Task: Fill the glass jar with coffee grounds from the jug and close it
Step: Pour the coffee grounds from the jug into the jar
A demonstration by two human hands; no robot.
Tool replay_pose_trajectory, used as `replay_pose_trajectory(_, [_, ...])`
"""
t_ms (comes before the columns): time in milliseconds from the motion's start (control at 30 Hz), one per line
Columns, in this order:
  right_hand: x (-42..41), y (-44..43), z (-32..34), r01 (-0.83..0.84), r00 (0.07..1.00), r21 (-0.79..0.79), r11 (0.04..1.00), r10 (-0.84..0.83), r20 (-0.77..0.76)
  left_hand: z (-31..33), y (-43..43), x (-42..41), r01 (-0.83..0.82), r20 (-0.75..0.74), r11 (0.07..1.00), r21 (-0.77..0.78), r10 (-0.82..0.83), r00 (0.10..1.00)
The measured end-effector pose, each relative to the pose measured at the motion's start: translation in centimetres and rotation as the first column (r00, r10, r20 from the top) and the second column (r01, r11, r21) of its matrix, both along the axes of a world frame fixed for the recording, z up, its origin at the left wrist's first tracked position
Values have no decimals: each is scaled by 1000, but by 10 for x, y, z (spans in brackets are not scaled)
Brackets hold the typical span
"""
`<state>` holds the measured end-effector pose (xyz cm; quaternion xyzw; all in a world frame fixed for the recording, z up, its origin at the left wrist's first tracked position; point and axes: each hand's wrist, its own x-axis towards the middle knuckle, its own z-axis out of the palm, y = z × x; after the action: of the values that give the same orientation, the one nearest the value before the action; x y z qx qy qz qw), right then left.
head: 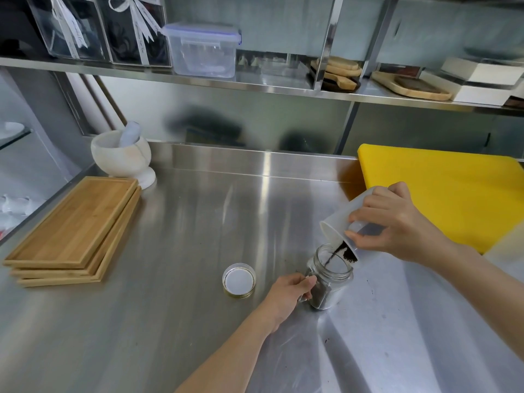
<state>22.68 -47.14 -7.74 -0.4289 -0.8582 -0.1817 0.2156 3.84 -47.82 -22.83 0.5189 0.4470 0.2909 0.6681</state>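
Observation:
A glass jar [330, 282] with a side handle stands upright on the steel counter, dark coffee grounds filling its lower part. My left hand [286, 293] grips the jar's handle. Above it, my right hand [397, 225] holds a white jug [344, 219] tilted steeply, mouth down over the jar's opening. A thin dark stream of grounds [336, 255] runs from the jug's lip into the jar. The jar's round lid [239, 280] lies upside down on the counter, just left of my left hand.
A stack of wooden trays [76, 231] lies at the left, with a white mortar and pestle [123, 154] behind it. A yellow cutting board [442, 188] lies at the right, behind the jug. Specks of grounds [327, 341] dot the counter near the jar. Shelves with boxes run overhead.

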Motion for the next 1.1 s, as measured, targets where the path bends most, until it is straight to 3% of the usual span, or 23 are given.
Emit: replay_pose_trajectory(1100, [0,7,-4,-59,998,27,998,58,34,-3,2,-1,11,1,1000,2,-11,1000])
